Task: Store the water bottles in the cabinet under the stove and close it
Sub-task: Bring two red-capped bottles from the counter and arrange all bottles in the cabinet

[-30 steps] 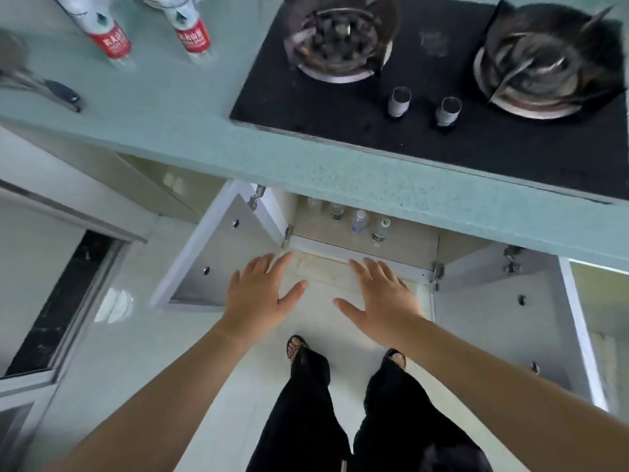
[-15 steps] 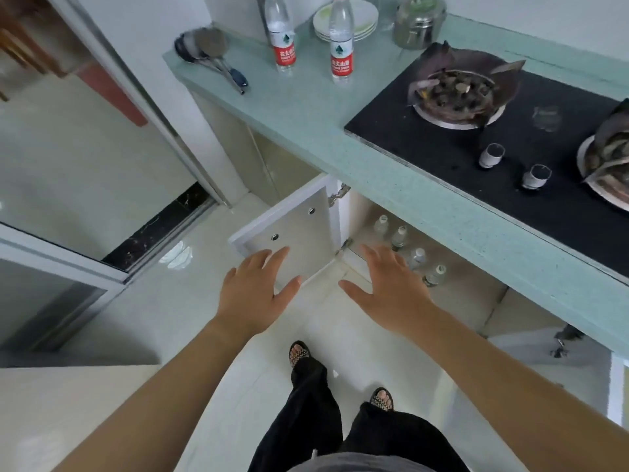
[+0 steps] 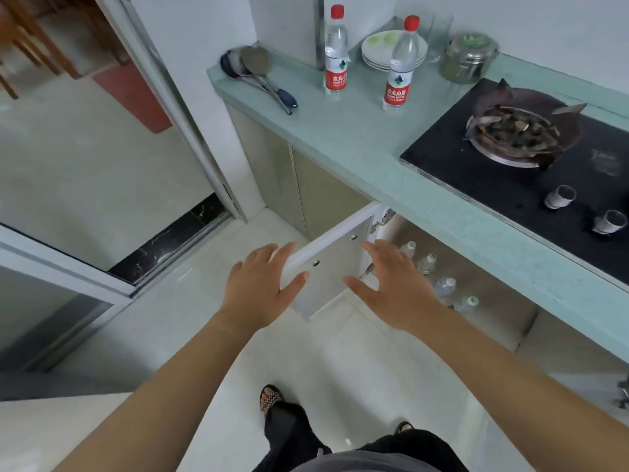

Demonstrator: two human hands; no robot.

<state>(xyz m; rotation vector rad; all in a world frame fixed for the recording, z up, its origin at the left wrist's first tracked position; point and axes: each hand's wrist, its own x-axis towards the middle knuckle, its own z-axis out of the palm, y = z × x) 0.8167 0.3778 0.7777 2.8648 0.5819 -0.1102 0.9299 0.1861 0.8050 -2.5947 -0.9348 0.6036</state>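
Observation:
Two water bottles with red caps and red labels stand on the green countertop (image 3: 357, 137): one (image 3: 336, 52) at the back left, one (image 3: 400, 68) to its right. Inside the open cabinet under the stove (image 3: 517, 158), several clear bottles (image 3: 427, 264) stand in a row. The cabinet's white left door (image 3: 335, 267) hangs open toward me. My left hand (image 3: 260, 287) is spread flat in front of that door's outer edge. My right hand (image 3: 391, 284) is spread flat in front of the hinge side. Both hands hold nothing.
Ladles (image 3: 253, 68), stacked plates (image 3: 384, 51) and a steel pot (image 3: 469, 57) sit on the counter's back. Two stove knobs (image 3: 558, 197) face me. A sliding door frame (image 3: 177, 107) stands to the left. The right cabinet door's hinge (image 3: 623, 393) shows at the frame's right edge.
My view has swung left and up, bringing the two counter bottles and the doorway into sight. Both hands stay spread and empty, now in front of the left door.

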